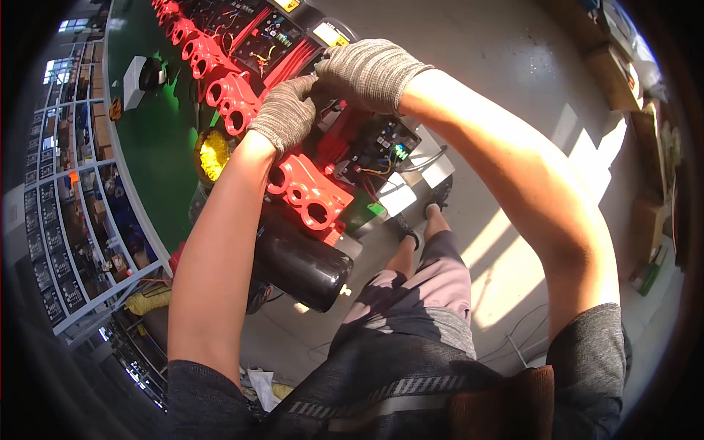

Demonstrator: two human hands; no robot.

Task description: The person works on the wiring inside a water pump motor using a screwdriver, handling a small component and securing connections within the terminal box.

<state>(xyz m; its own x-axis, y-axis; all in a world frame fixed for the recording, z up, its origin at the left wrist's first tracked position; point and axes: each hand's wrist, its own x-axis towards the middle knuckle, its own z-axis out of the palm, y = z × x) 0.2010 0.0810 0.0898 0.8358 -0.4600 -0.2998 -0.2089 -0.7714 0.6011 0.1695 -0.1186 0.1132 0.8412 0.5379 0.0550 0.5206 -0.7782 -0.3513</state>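
- Nearest to us were our own dark shirt and pale shorts, with our shoes on the grey floor [506, 66] below.
- Our bare forearms rose from the lower edge toward the middle top of the view.
- Between the arms hung a black cylinder [302, 265], a motor body, tilted down toward us.
- Just above it sat a red bracket [312, 194] with round holes, touching the cylinder's upper end.
- Beside the bracket lay an open black unit [378, 147] with a circuit board and thin wires.
- Our left hand [284, 114], in a grey knit glove, had its fingers curled together on the unit's upper edge.
- Our right hand [367, 72], gloved alike, pressed bent fingers onto the same spot; we could not tell what they pinched.
- Farther off, more red brackets [202, 53] ran in a row along a green bench [158, 147].
- A yellow coil [213, 155] lay on the bench.
- Shelves [62, 220] stood at far left.
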